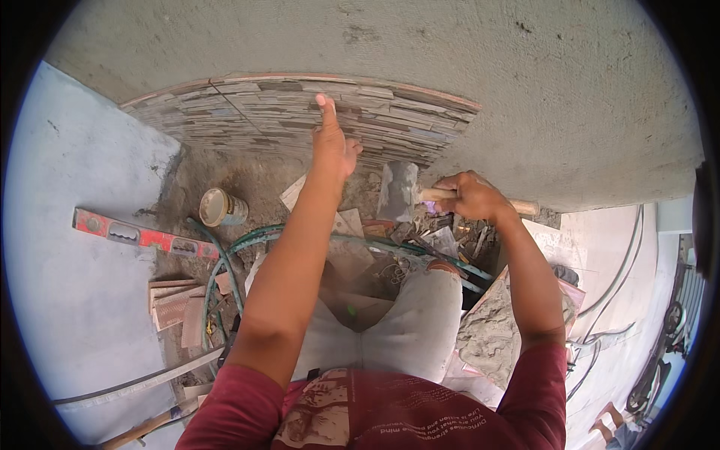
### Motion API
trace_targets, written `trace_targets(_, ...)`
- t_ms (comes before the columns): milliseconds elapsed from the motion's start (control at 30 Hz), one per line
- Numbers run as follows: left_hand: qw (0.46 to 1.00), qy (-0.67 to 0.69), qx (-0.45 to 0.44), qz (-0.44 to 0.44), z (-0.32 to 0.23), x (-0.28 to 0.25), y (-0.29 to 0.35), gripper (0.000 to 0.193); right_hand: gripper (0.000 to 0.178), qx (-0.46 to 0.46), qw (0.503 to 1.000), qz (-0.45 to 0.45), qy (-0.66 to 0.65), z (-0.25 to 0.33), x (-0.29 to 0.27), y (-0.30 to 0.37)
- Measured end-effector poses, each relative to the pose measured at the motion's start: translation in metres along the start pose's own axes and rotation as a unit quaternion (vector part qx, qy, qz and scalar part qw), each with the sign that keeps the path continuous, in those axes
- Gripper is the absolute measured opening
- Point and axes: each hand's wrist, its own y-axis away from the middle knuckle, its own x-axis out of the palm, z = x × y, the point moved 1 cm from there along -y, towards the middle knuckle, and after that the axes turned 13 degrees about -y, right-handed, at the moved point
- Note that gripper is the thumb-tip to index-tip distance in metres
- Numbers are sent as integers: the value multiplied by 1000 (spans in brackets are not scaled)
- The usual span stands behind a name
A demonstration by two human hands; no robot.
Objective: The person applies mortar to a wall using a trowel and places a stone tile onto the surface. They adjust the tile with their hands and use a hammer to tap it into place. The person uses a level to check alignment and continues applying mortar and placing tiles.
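Note:
Strips of grey stone-look wall tile (292,112) cover the foot of the plastered wall in front of me. Against this tiling is my left hand (336,146), with one digit stretched upward along the tile face and the others apart and partly bent; it holds nothing. My right hand (476,196) is wrapped round the wooden handle of a mallet (397,192). The mallet's broad head, smeared grey-white, points left, just below the tiling's lower edge and apart from it.
A red spirit level (146,236) leans at the left wall. Near it stand a dirty bucket (223,208) and stacked tile pieces (176,304). A green hose (247,238) crosses the rubble before my knees. Wet mortar (487,330) lies on my right; cables (611,277) run beyond it.

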Motion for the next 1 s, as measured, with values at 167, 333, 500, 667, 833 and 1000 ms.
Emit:
trace_targets(167, 1000, -1, 17, 14, -4, 1, 4, 121, 52, -70, 984, 120, 112, 12, 47, 14)
trace_targets(333, 999, -9, 28, 29, -5, 3, 7, 123, 49, -24, 999, 26, 0, -8, 8, -13)
trace_targets(500, 1000, 4, 18, 9, -4, 0, 1, 122, 50, -121, 982, 101, 105, 2, 52, 3)
trace_targets(667, 1000, 11, 5, 20, -5, -9, -3, 116, 38, -54, 989, -20, -136, -2, -9, 13)
trace_targets(833, 999, -14, 40, 9, -2, -2, 6, 125, 44, -178, 983, 21, 31, 11, 28, 32)
trace_targets(1000, 999, -9, 32, 9, -5, 0, 5, 125, 43, -190, 981, 29, -28, 20, -6, 39)
